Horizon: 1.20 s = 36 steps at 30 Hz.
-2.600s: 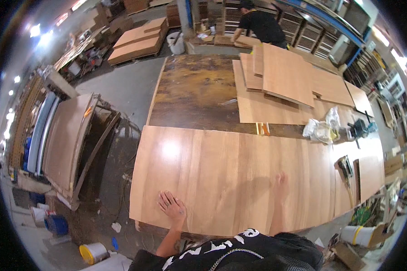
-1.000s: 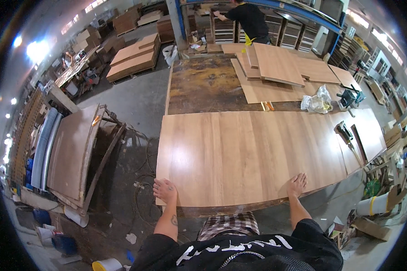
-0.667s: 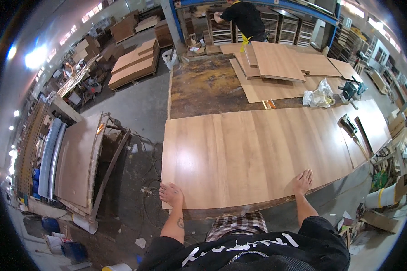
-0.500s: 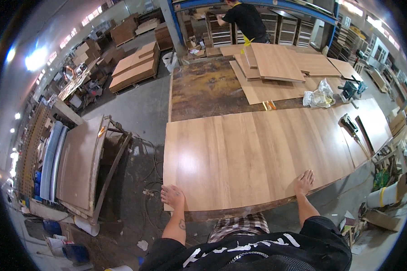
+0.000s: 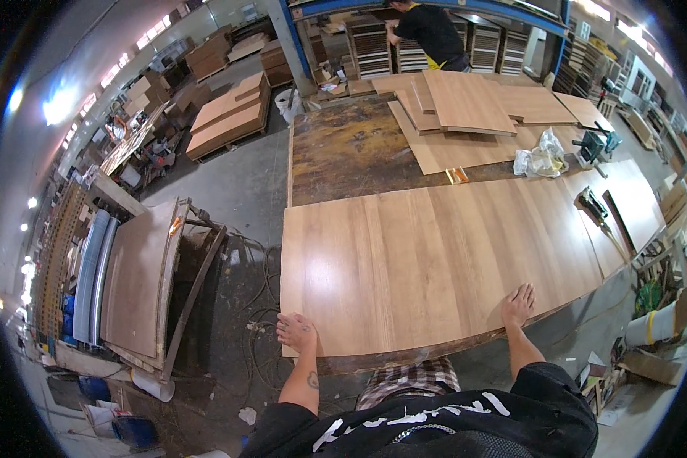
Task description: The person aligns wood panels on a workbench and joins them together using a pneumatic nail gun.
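A long wood-grain panel (image 5: 404, 267) lies flat across the dark-topped workbench (image 5: 343, 156) in front of me. My left hand (image 5: 297, 333) rests on its near left corner, fingers outstretched and just reaching the left edge. Near the front edge, further right, my right hand (image 5: 518, 305) lies flat on the surface with the fingers stretched forward. Neither hand holds anything loose. Toward the panel's right end lie a black-handled tool (image 5: 592, 204), whose exact kind I cannot make out, and a narrow strip of board (image 5: 635, 212).
More wood-grain boards (image 5: 469, 103) are stacked on the bench's far side, beside a crumpled plastic bag (image 5: 542, 156) and a dark green clamp-like tool (image 5: 594, 145). A rack with a brown board (image 5: 141, 282) stands left. Cables (image 5: 263, 305) lie on the floor. A co-worker (image 5: 431, 34) bends beyond the bench.
My hands keep their places on the panel. The whole view has shifted slightly, and the co-worker at the back has moved a little to the right.
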Available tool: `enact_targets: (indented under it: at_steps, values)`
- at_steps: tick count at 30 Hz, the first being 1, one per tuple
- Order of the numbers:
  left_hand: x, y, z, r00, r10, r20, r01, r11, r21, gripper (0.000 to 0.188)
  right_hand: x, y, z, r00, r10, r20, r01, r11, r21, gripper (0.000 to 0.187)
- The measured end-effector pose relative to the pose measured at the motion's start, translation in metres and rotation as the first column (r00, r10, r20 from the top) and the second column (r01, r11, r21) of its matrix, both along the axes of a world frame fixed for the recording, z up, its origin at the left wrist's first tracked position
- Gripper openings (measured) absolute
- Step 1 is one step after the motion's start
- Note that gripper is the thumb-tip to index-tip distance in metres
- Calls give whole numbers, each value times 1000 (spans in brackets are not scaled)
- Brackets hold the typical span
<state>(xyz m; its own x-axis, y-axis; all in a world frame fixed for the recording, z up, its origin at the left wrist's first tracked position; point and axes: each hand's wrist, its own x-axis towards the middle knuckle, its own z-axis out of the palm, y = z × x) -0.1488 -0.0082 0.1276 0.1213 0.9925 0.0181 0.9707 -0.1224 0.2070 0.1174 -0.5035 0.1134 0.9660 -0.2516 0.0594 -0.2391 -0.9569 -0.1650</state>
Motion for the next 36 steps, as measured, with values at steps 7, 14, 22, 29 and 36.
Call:
enact_targets:
  at_steps: [7, 14, 22, 29, 36]
  values:
    - [3, -1, 8, 1000, -7, 18, 7, 999, -37, 59, 2, -5, -4, 1000, -3, -1, 3, 1000, -2, 54]
    - [1, -1, 3, 1000, -13, 0, 13, 1000, 22, 58, 0, -1, 4, 999, -10, -47, 9, 1000, -20, 54]
    - [1, 3, -3, 1000, -1, 13, 1, 1000, 0, 61, 1, -6, -6, 1000, -5, -6, 5, 1000, -24, 53]
    - [-2, 3, -5, 1000, -9, 2, 8, 1000, 30, 59, 1, -5, -9, 1000, 9, 18, -9, 1000, 5, 53]
    - [2, -2, -2, 1000, -27, 7, 27, 999, 32, 60, 0, -7, -5, 1000, -25, 15, 25, 1000, 12, 52]
